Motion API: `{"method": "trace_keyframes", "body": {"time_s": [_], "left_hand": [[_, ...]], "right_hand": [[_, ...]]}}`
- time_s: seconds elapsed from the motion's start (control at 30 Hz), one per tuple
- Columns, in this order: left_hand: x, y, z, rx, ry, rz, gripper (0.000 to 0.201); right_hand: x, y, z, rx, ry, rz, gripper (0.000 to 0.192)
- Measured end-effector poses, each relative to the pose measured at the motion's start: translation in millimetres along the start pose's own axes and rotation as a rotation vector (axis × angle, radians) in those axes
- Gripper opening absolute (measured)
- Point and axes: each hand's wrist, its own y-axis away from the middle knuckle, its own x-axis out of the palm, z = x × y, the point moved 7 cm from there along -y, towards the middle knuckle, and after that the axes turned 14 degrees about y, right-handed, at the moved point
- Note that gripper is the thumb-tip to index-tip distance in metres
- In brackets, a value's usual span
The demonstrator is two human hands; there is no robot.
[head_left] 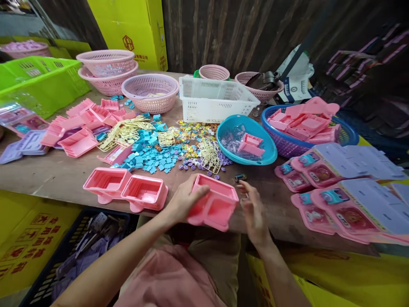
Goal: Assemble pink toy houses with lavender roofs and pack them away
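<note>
My left hand [185, 198] grips a pink plastic toy shell [214, 204] by its left side, holding it tilted at the table's near edge. Just right of the shell, my right hand [254, 211] is blurred, its fingers spread and nothing in them. A small dark cylindrical part [239, 177] lies on the table just above its fingertips. Two more pink shells [126, 189] stand side by side to the left.
Blue tiles [153, 155], cream frames [128, 130] and purple discs cover the middle of the table. A turquoise bowl [266, 149], a blue basket [348, 134] of pink parts, a white crate [211, 100] and pink baskets [150, 91] stand behind. Assembled toys [345, 192] lie right.
</note>
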Motion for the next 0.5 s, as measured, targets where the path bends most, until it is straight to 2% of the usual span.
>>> {"method": "trace_keyframes", "body": {"time_s": [0.07,0.1,0.13,0.2,0.27,0.33,0.4,0.5], "left_hand": [[-3.2,-17.9,16.6,-0.206,-0.128,0.071,0.063],[-4.3,-26.5,21.6,-0.264,-0.206,0.112,0.064],[-4.7,-34.3,24.5,-0.298,-0.293,0.154,0.065],[-4.8,-46.3,25.0,-0.324,-0.483,0.216,0.066],[-5.1,-51.2,19.8,-0.329,-0.673,0.216,0.064],[-3.3,-49.1,9.9,-0.302,-0.807,0.174,0.06],[3.1,-42.0,2.2,-0.269,-0.868,0.158,0.062],[13.8,-30.4,4.2,-0.3,-0.87,0.197,0.073]], "right_hand": [[4.8,-3.0,-33.1,0.068,0.349,0.017,0.05],[9.5,-2.1,-47.6,0.094,0.506,0.067,0.043],[14.5,0.1,-59.5,0.111,0.624,0.126,0.036],[23.0,6.3,-73.2,0.106,0.713,0.229,0.024],[21.3,11.5,-76.4,0.12,0.653,0.238,0.022],[12.6,15.4,-73.3,0.151,0.493,0.224,0.024],[2.2,18.7,-63.3,0.15,0.298,0.251,0.029],[-14.0,22.8,-37.6,0.089,0.098,0.331,0.037]]}}
